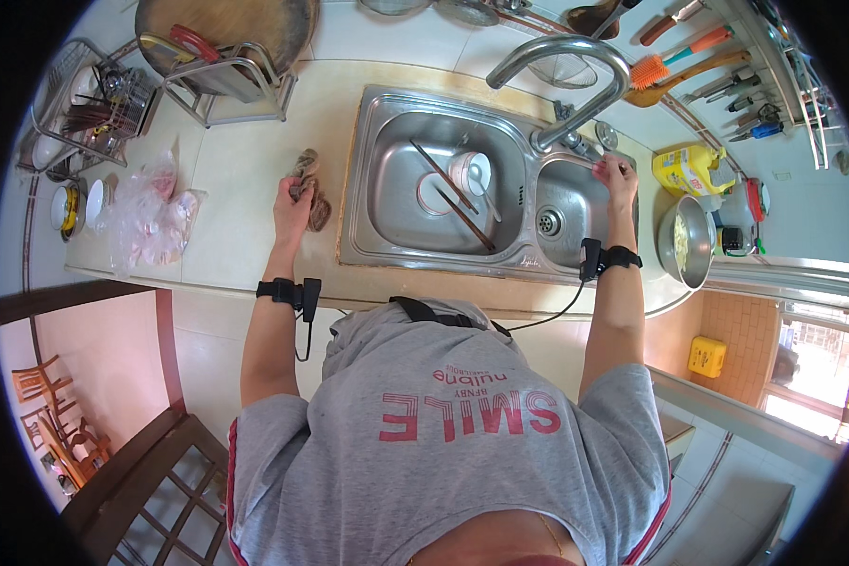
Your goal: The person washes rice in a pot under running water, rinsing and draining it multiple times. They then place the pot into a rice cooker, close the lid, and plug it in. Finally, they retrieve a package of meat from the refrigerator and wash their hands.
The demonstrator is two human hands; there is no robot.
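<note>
My left hand [292,206] is closed on a bunched brown cloth [319,211] on the counter, left of the sink. At the small right basin, my right hand [617,181] has its fingers closed at the tap handle [587,149], beside the base of the curved steel tap [615,64]. The large basin of the steel sink [351,226] holds a white bowl [460,170] with a spoon [491,202] in it. Brown chopsticks [430,162] lie spread across this basin. No running water can be made out under the spout.
Clear plastic bags [156,226] lie on the left counter, near a dish rack [113,123] and a cutting board stand [226,94]. To the right are a metal bowl [686,241] with pale food and a yellow packet [689,170]. Utensils hang along the back wall.
</note>
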